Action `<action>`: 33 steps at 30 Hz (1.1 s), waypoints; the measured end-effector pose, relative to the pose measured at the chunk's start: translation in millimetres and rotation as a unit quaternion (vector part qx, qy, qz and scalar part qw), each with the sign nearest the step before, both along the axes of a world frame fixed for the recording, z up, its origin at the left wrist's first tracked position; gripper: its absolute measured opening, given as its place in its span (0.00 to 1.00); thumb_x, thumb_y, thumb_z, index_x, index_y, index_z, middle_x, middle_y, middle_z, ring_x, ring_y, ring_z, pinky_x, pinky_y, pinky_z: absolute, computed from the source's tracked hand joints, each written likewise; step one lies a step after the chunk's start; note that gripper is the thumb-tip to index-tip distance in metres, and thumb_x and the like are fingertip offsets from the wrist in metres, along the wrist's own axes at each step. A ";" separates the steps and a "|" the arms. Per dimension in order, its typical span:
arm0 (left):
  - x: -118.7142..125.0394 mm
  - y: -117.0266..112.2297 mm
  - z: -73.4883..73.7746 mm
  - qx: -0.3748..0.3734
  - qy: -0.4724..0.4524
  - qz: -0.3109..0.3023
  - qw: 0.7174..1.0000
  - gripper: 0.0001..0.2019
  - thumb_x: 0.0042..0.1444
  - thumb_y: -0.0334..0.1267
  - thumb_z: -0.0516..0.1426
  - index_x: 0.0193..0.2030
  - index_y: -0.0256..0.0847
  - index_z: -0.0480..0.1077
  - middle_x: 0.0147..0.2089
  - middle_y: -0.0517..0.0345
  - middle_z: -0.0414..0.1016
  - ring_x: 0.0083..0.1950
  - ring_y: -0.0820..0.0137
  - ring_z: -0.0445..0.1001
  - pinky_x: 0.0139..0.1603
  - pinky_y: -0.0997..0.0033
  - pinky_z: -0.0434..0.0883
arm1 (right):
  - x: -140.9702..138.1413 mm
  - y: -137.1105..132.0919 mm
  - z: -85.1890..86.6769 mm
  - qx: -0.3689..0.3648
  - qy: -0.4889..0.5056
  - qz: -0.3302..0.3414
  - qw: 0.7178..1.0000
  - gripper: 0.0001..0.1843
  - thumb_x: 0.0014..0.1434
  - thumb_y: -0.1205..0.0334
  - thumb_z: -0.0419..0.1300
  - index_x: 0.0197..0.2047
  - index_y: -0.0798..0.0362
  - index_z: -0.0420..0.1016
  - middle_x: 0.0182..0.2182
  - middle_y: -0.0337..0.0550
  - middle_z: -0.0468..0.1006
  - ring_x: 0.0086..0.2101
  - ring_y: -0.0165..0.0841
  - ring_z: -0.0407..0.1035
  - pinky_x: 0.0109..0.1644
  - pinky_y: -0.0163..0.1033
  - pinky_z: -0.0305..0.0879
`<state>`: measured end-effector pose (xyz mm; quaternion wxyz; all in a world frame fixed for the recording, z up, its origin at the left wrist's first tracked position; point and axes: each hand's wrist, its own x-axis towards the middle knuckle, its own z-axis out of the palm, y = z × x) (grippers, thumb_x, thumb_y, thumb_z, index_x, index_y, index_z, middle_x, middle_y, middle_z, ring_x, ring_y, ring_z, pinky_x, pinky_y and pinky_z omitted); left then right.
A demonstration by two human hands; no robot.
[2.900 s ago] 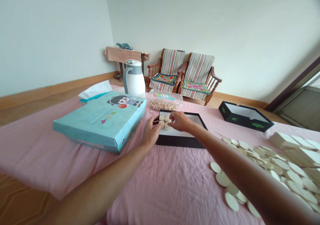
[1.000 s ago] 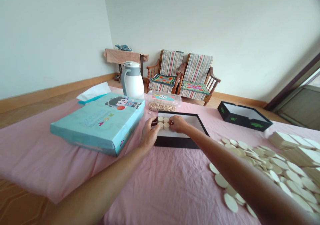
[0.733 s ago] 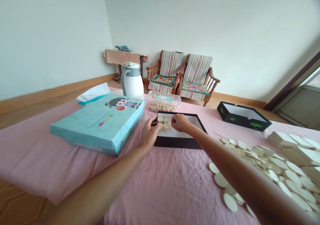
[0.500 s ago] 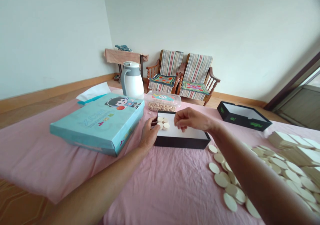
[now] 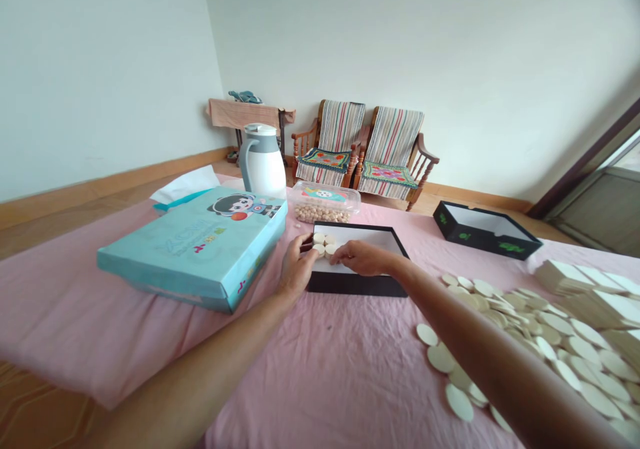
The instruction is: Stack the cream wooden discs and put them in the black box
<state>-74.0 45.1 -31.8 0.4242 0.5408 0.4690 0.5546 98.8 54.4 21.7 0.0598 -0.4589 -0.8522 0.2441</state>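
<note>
A black box with a white inside (image 5: 357, 285) stands on the pink cloth in front of me. In its left end, round pale wooden discs (image 5: 319, 239) sit in small stacks side by side. My left hand (image 5: 296, 266) is closed round the box's left wall, its thumb over the rim by the discs. Inside the box, my right hand (image 5: 357, 257) has its fingers pinched together right beside the front stack of discs. Whatever is between those fingertips is hidden by the hand.
Loose wooden discs (image 5: 560, 322) and stacked pale square pieces (image 5: 575, 277) lie at the right. A second black box part (image 5: 487, 230) is behind them. On the left are a light-blue box (image 5: 175, 236) and white jug (image 5: 265, 169). A clear tub (image 5: 325, 204) sits beyond.
My right hand has moved left and down within the box, up to the disc stacks. My left hand keeps its hold on the wall.
</note>
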 end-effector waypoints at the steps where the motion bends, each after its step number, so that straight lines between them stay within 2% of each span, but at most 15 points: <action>1: 0.1 0.1 0.2 -0.001 0.001 -0.001 1.000 0.20 0.47 0.33 0.55 0.50 0.37 0.67 0.48 0.50 0.75 0.48 0.62 0.74 0.46 0.65 0.71 | -0.8 0.1 -0.6 0.005 0.001 -0.002 1.000 0.22 0.52 0.74 0.49 0.43 0.51 0.80 0.41 0.41 0.80 0.41 0.34 0.72 0.46 0.35 0.64; 5: 0.7 -0.3 2.3 -0.003 0.003 -0.003 1.000 0.21 0.47 0.32 0.54 0.51 0.35 0.67 0.48 0.49 0.75 0.48 0.61 0.74 0.45 0.65 0.72 | -3.0 0.9 0.5 0.009 0.002 -0.002 1.000 0.19 0.55 0.71 0.50 0.40 0.52 0.81 0.39 0.43 0.81 0.39 0.34 0.73 0.45 0.35 0.64; 9: 1.2 -1.1 2.6 0.007 0.007 -0.005 1.000 0.20 0.47 0.31 0.54 0.50 0.35 0.68 0.47 0.50 0.76 0.48 0.62 0.75 0.44 0.65 0.73 | 1.9 -8.8 10.0 0.049 0.041 -0.024 0.998 0.18 0.52 0.74 0.51 0.40 0.53 0.80 0.38 0.43 0.81 0.37 0.32 0.73 0.43 0.35 0.65; 11: 1.1 -0.7 1.6 0.015 0.012 -0.001 1.000 0.20 0.47 0.31 0.54 0.49 0.36 0.68 0.47 0.50 0.76 0.47 0.62 0.75 0.45 0.65 0.73 | 11.3 -23.2 18.2 0.088 0.092 -0.065 0.990 0.17 0.51 0.74 0.52 0.39 0.53 0.79 0.35 0.42 0.81 0.35 0.31 0.73 0.42 0.35 0.66; 14: 0.7 0.7 0.8 0.032 0.024 0.017 0.999 0.19 0.48 0.32 0.55 0.49 0.36 0.68 0.48 0.49 0.75 0.49 0.61 0.74 0.47 0.63 0.72 | 36.4 -56.2 26.6 0.120 0.190 -0.148 0.963 0.14 0.55 0.68 0.51 0.37 0.54 0.78 0.31 0.42 0.80 0.33 0.31 0.74 0.37 0.35 0.68; 16: 0.1 1.2 1.8 0.047 0.033 0.033 0.998 0.18 0.49 0.34 0.56 0.49 0.36 0.68 0.49 0.49 0.73 0.51 0.61 0.72 0.50 0.60 0.71 | 59.0 -81.3 25.5 0.122 0.234 -0.203 0.943 0.13 0.57 0.64 0.51 0.38 0.55 0.77 0.31 0.43 0.79 0.33 0.32 0.74 0.36 0.35 0.68; 18: -0.5 -0.3 4.7 0.067 0.045 0.047 0.996 0.18 0.51 0.37 0.55 0.50 0.37 0.67 0.51 0.48 0.71 0.53 0.60 0.70 0.54 0.58 0.68 | 84.3 -104.5 19.6 0.119 0.229 -0.248 0.934 0.13 0.57 0.61 0.53 0.38 0.55 0.77 0.29 0.44 0.79 0.32 0.33 0.74 0.35 0.36 0.68; 19: -0.6 -2.3 6.9 0.087 0.054 0.059 0.993 0.19 0.52 0.37 0.55 0.51 0.37 0.66 0.52 0.48 0.70 0.55 0.60 0.69 0.55 0.58 0.67 | 97.5 -114.5 15.9 0.116 0.226 -0.265 0.930 0.12 0.57 0.60 0.53 0.38 0.55 0.77 0.30 0.44 0.79 0.32 0.33 0.74 0.36 0.36 0.68; 20: -0.5 -5.5 9.7 0.148 0.094 0.081 0.981 0.19 0.53 0.38 0.55 0.52 0.37 0.65 0.53 0.47 0.69 0.55 0.60 0.68 0.55 0.57 0.68 | 110.9 -123.1 12.1 0.119 0.229 -0.284 0.923 0.12 0.57 0.59 0.54 0.37 0.55 0.77 0.30 0.44 0.79 0.32 0.33 0.74 0.36 0.37 0.69; 22: 0.7 -15.8 16.7 0.278 0.166 0.111 0.940 0.20 0.54 0.37 0.55 0.54 0.37 0.64 0.55 0.46 0.67 0.57 0.60 0.66 0.55 0.56 0.67 | 137.8 -136.0 5.3 0.139 0.249 -0.330 0.900 0.13 0.56 0.57 0.54 0.37 0.56 0.76 0.31 0.46 0.79 0.32 0.34 0.74 0.35 0.37 0.69; 24: 4.5 -31.0 24.5 0.388 0.215 0.110 0.890 0.19 0.55 0.36 0.54 0.55 0.38 0.63 0.56 0.46 0.66 0.59 0.60 0.64 0.59 0.54 0.63 | 163.7 -143.3 -1.9 0.174 0.271 -0.385 0.865 0.14 0.56 0.56 0.54 0.37 0.56 0.76 0.31 0.47 0.79 0.32 0.34 0.74 0.33 0.37 0.69; 26: 12.0 -49.0 31.6 0.462 0.246 0.058 0.850 0.19 0.56 0.34 0.55 0.55 0.38 0.63 0.55 0.46 0.67 0.58 0.59 0.65 0.60 0.54 0.63 | 185.9 -145.9 -11.4 0.210 0.279 -0.439 0.828 0.15 0.55 0.56 0.54 0.37 0.57 0.76 0.32 0.48 0.79 0.32 0.35 0.75 0.32 0.37 0.69; 28: 23.7 -66.9 36.6 0.484 0.288 -0.058 0.824 0.17 0.57 0.31 0.54 0.54 0.39 0.64 0.50 0.48 0.70 0.54 0.62 0.69 0.56 0.59 0.67 | 201.1 -145.0 -23.3 0.233 0.269 -0.478 0.803 0.15 0.55 0.57 0.54 0.37 0.57 0.76 0.31 0.48 0.79 0.32 0.36 0.75 0.32 0.37 0.69; 30: 39.3 -81.6 38.4 0.450 0.357 -0.192 0.795 0.14 0.59 0.30 0.52 0.52 0.39 0.65 0.46 0.50 0.72 0.49 0.65 0.71 0.53 0.63 0.69 | 207.2 -142.9 -34.3 0.241 0.240 -0.495 0.800 0.14 0.54 0.57 0.53 0.36 0.56 0.76 0.29 0.47 0.80 0.31 0.36 0.75 0.32 0.37 0.69; 33: 66.5 -93.7 34.6 0.379 0.431 -0.328 0.750 0.11 0.60 0.34 0.52 0.49 0.40 0.68 0.44 0.52 0.72 0.47 0.65 0.71 0.50 0.64 0.70 | 202.0 -141.7 -41.2 0.256 0.191 -0.492 0.810 0.14 0.54 0.58 0.53 0.34 0.54 0.77 0.26 0.44 0.80 0.29 0.35 0.74 0.33 0.37 0.68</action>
